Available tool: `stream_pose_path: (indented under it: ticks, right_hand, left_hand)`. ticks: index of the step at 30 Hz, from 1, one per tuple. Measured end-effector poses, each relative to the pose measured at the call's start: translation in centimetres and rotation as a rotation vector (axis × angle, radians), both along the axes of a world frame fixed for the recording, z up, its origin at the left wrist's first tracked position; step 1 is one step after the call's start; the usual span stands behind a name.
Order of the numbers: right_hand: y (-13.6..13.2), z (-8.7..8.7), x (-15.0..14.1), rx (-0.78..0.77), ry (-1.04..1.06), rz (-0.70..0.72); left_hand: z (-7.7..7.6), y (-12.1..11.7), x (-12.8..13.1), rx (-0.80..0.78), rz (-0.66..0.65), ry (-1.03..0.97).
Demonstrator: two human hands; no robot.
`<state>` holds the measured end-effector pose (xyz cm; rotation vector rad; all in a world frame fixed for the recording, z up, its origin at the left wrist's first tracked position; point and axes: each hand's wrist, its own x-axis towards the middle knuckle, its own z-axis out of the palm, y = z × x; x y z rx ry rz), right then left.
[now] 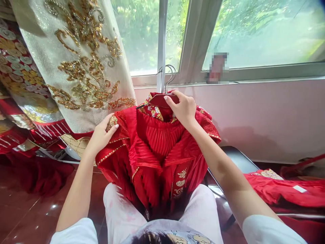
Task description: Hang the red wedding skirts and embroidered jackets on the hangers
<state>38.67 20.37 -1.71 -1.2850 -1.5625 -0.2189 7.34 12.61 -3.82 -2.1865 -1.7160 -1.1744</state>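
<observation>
While the red pleated garment (pixel 165 134) sits centre, between your arms, your right hand (pixel 185 108) grips the dark red hanger (pixel 157 100) at its top right, thumb in front. Your left hand (pixel 100 135) touches the garment's left shoulder, thumb and fingers apart; can't tell if it pinches cloth. Hanger's long axis runs left to right, lying right and far of your left hand; right hand's nearer, already on it. Another red garment (pixel 284 193) lies right, by the black chair (pixel 237 159).

Hanger (pixel 157 100) part-hidden behind the right hand (pixel 185 107), an object (pixel 218 67) lost in pixels, sequined cream cloth (pixel 82 64) cropped up top
</observation>
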Motion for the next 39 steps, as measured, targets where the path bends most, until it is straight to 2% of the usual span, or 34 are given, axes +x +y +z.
stream_pose_path:
  ticks: [3,5,7,9,11,13,15,17,19,22,24,27,29,31,35,37,39]
  right_hand:
    - [-0.4,0.3,-0.2,-0.038,-0.009,-0.05]
    - [-0.6,0.4,-0.4,-0.05,-0.016,-0.079]
    - [-0.9,0.5,-0.6,-0.042,-0.021,-0.09]
    - [-1.1,0.5,-0.8,-0.025,-0.034,-0.078]
    - [-1.3,0.6,-0.8,-0.015,-0.057,-0.068]
    - [-1.7,0.8,-0.4,-0.024,-0.085,-0.078]
    - [-2.4,1.1,0.3,-0.017,-0.106,-0.123]
    - [-3.5,1.4,1.5,0.035,-0.12,-0.198]
    - [-4.9,1.2,2.9,0.054,-0.15,-0.289]
    - [-6.7,0.0,5.2,-0.06,-0.301,-0.351]
    - [-7.0,-1.0,6.7,-0.109,-0.436,-0.293]
    - [-5.8,-2.0,8.9,-0.068,-0.514,-0.073]
    - [-4.4,-2.1,10.1,-0.019,-0.405,0.09]
    - [-2.8,-1.9,11.0,0.006,-0.189,0.175]
    - [-0.7,-0.3,12.1,-0.04,0.217,0.2]
    - [-0.6,1.3,12.4,-0.045,0.306,0.215]
    - [-1.1,3.1,12.4,-0.016,0.279,0.2]
  left_hand:
    - [-2.0,0.7,-0.5,-0.074,0.096,-0.018]
    - [-2.5,0.8,-0.7,-0.113,0.147,-0.021]
    - [-1.7,0.8,-0.2,-0.056,0.141,-0.004]
    - [0.2,1.3,1.7,0.12,0.149,0.036]
    - [2.4,2.2,5.0,0.266,0.125,0.107]
    - [3.9,3.6,8.9,0.274,0.043,0.187]
    - [4.4,5.1,12.1,0.265,-0.003,0.225]
    - [4.0,6.4,13.7,0.3,0.021,0.231]
    - [3.1,7.3,13.7,0.34,0.054,0.253]
    - [2.2,7.6,12.5,0.348,0.05,0.317]
    - [2.3,7.5,11.9,0.323,0.041,0.341]
    - [2.7,7.2,12.0,0.284,0.066,0.349]
    - [2.9,7.2,12.2,0.27,0.093,0.346]
    - [2.8,7.3,12.4,0.261,0.11,0.336]
    - [2.4,7.7,12.2,0.264,0.102,0.334]
    - [2.2,7.8,12.2,0.265,0.086,0.33]
    - [2.1,7.7,12.3,0.256,0.075,0.313]
